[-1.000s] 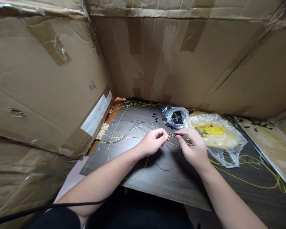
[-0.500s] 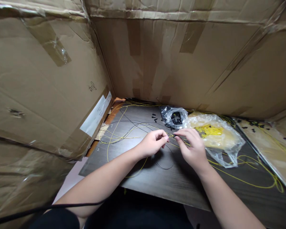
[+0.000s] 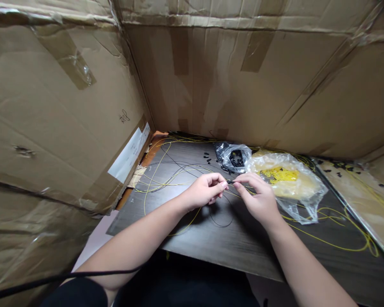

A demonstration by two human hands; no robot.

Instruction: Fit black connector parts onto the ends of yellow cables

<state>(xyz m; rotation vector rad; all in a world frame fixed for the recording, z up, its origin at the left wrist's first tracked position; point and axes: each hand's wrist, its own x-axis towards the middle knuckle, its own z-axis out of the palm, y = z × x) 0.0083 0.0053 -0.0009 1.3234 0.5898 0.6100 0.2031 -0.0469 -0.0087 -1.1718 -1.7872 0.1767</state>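
A small black plastic piece spans the narrow gap between my two hands above the tabletop. My right hand pinches its right end between thumb and forefinger. My left hand is closed in a pinch at the other end, thumb against forefinger, on what looks like a thin cord; the fingers hide most of it. A yellow cord curves out below my left wrist, and a thin black cord loops on the table under the hands.
Beyond my hands lie loose black pieces, a clear bag of black pieces and a larger plastic bag with yellow pieces. Yellow cords coil at right. Cardboard walls enclose the dark table.
The gap between my fingertips has narrowed slightly. The black piece, earlier at my right fingertips, now reaches across to my left fingertips.
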